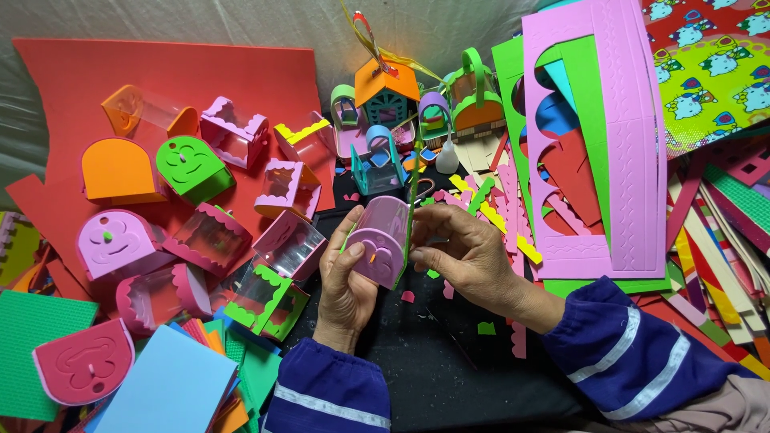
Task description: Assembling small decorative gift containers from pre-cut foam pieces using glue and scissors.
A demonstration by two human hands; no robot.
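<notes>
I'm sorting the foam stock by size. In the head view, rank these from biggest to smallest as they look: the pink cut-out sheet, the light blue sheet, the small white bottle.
1. Pink cut-out sheet
2. Light blue sheet, though it lies nearer the camera and is partly cut off, so this is unsure
3. Small white bottle, clearly smallest

patterned sheet [714, 72] cut off top-rt

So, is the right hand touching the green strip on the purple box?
Touching. The head view shows the right hand with its fingertips pinching the green strip against the edge of the purple box, which the left hand holds from the other side.
</notes>
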